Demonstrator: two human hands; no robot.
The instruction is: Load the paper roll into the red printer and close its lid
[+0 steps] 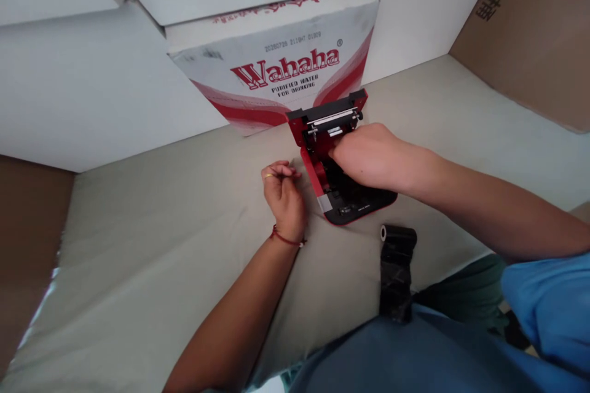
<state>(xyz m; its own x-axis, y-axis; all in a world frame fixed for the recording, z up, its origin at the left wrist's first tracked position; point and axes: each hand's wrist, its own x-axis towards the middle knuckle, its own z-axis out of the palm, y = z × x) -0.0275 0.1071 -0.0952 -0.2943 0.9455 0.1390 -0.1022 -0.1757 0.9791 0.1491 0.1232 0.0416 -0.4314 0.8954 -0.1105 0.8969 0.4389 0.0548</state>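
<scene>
A red and black label printer (359,202) stands on the cloth-covered surface with its lid (329,116) raised, showing a roller and metal parts inside. My right hand (369,156) reaches into the open body from the right, fingers bent inward and closed. Its fingertips are hidden, so whatever they grip cannot be made out. Just left of the printer, my left hand (283,193) rests on the cloth with its fingers curled in and nothing visible in them. Nearer to me lies a roll of black ribbon (399,245), a loose length trailing toward my body.
Behind the printer stands a white and red Wahaha water carton (276,83), close to the raised lid. White boxes (101,92) line the back. A brown cardboard box (530,43) is at the far right, and a brown panel (27,227) borders the left side.
</scene>
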